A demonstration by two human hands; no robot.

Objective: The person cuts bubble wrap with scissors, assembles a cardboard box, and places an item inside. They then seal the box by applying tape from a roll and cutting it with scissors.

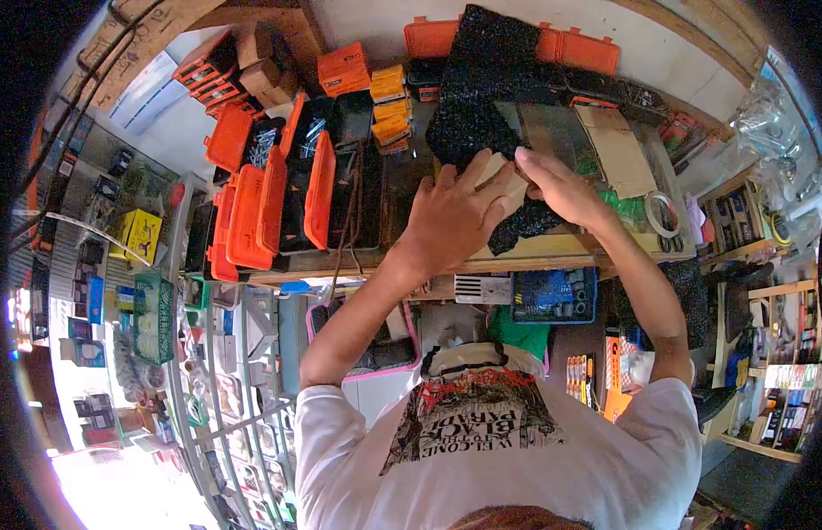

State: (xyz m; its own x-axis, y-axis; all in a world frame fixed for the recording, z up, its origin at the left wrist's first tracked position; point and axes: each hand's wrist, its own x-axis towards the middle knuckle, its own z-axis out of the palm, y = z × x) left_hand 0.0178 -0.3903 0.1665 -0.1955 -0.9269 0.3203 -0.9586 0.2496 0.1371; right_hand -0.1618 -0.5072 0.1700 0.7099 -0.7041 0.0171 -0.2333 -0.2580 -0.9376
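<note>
A small tan cardboard piece [514,192] sits between my hands on the workbench, over a strip of black bubble wrap [481,79]. My left hand [455,212] lies across its left side, fingers spread over the top and thumb along the near side. At the right edge, my right hand [556,184] grips the cardboard with bent fingers; some fingertips are hidden. The bubble wrap runs from the back wall down under both hands, and its ragged near end comes close to the bench's front edge.
Orange-lidded black cases [252,208] with screws stand open at left. Orange boxes [344,69] and yellow boxes [390,106] are stacked behind. A tape roll [662,214] and flat cardboard sheet [616,150] lie at right. Below the edge sits a blue bin [554,296].
</note>
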